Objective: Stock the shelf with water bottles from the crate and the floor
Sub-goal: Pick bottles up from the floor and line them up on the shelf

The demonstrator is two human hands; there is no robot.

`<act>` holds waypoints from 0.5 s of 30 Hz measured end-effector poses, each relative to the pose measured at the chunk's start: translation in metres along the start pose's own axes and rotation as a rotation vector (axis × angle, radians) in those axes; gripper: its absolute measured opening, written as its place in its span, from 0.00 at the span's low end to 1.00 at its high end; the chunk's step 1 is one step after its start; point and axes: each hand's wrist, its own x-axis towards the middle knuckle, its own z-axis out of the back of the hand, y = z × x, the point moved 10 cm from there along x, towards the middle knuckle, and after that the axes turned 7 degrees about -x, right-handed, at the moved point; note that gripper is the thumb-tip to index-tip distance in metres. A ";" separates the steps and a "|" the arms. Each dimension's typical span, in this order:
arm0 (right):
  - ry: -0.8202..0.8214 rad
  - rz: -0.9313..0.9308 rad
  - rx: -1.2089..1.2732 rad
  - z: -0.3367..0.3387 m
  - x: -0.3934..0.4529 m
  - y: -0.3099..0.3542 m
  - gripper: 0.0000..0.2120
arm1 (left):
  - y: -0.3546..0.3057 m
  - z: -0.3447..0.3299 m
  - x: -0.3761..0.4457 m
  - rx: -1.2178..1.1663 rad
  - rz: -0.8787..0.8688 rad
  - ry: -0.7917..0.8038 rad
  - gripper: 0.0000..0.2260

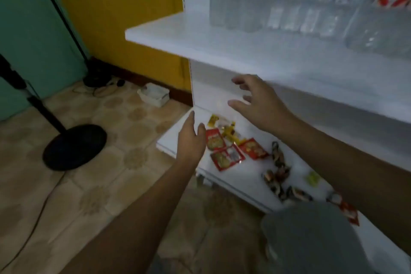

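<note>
Here, water bottles shelved above, both hands' grip empty.

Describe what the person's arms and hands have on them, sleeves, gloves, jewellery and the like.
Both forearms are bare as far as the frame shows; no sleeve is in view. The left hand and right hand wear no gloves. No ring, watch or bracelet shows on either hand or wrist, though the picture is blurred. Grey cloth at the lower right looks like the person's clothing.
</note>
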 end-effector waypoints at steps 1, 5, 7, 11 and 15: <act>0.047 -0.017 0.020 -0.024 -0.015 0.000 0.24 | 0.022 0.004 -0.013 0.016 0.051 0.004 0.22; 0.255 -0.207 0.119 -0.131 -0.061 -0.038 0.25 | 0.109 0.023 -0.055 0.062 0.215 0.020 0.20; 0.333 -0.341 0.195 -0.180 -0.084 -0.070 0.24 | 0.148 0.034 -0.067 0.102 0.295 0.018 0.19; 0.480 -0.483 0.116 -0.254 -0.119 -0.126 0.23 | 0.215 0.050 -0.080 0.115 0.464 -0.004 0.17; 0.613 -0.581 0.057 -0.326 -0.117 -0.166 0.23 | 0.279 0.038 -0.073 0.051 0.628 -0.005 0.16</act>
